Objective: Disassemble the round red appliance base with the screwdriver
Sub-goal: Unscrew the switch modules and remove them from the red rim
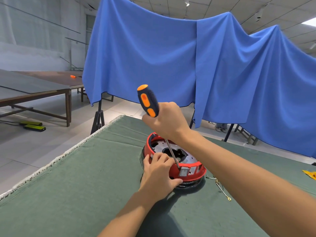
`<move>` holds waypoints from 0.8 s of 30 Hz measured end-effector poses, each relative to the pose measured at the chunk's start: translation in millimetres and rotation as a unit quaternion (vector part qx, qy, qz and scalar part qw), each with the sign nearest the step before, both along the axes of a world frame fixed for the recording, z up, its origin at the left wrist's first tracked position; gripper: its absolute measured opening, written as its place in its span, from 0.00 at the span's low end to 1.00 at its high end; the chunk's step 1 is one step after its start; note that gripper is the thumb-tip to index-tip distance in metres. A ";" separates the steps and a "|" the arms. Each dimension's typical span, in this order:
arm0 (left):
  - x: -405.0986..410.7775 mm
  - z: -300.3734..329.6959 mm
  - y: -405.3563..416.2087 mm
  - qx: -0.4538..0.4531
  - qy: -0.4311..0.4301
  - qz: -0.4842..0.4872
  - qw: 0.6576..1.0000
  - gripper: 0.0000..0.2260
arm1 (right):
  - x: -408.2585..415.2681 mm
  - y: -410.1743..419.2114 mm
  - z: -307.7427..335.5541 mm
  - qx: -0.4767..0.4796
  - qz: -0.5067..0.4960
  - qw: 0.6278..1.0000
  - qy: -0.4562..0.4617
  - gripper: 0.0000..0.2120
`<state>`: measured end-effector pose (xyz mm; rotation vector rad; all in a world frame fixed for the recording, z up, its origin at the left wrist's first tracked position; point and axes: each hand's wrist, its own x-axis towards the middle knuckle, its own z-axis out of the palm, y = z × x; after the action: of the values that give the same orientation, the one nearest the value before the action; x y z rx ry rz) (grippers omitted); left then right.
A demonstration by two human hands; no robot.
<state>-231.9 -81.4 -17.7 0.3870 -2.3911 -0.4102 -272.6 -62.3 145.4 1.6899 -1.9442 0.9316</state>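
One round red appliance base [172, 170] sits upside down on the green cloth-covered table [85, 185], a little right of the middle and toward the far edge. Its open top shows one silver metal plate [160, 147] with a dark cut-out at the centre, and on its near wall there is one small rocker switch [184, 172] in a grey frame. A dark ring [188, 184] lies under the red shell, touching the cloth.

One screwdriver [148, 101], with a dark blue and orange handle, stands tilted over the base, handle up and leaning left and away. Its single steel shaft [172, 153] runs down and to the right, with the tip at the inner rim just above the switch.

Two bare hands are in view. The right hand [168, 122] is raised above the far side of the base, its forearm crossing in from the lower right; its fingers are wrapped tight round the lower part of the handle. The left hand [159, 175] comes in from the near edge and lies on the near-left side of the base, fingers curled over the rim, thumb pressed against the lower edge by the dark ring.

To the right of the base, a few thin loose wires [222, 190] lie on the cloth, and one yellow object [310, 174] shows at the right edge. Blue cloth [188, 62] hangs behind the table. One long brown table [34, 93] stands far left.
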 end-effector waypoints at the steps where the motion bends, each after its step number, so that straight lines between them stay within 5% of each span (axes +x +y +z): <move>1: 0.6 0.3 0.3 -0.002 -0.001 0.000 1.000 0.25 | 1.5 -2.9 -0.3 0.011 -0.005 1.000 0.008 0.20; 24: -1.8 4.9 4.3 0.010 -0.092 -0.028 0.995 0.24 | -35.8 -45.1 -3.5 0.166 -0.136 0.974 -0.068 0.15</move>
<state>-233.7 -77.2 -12.8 0.3830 -2.5834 -0.4411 -308.4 -107.4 141.8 1.5001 -2.4601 0.6635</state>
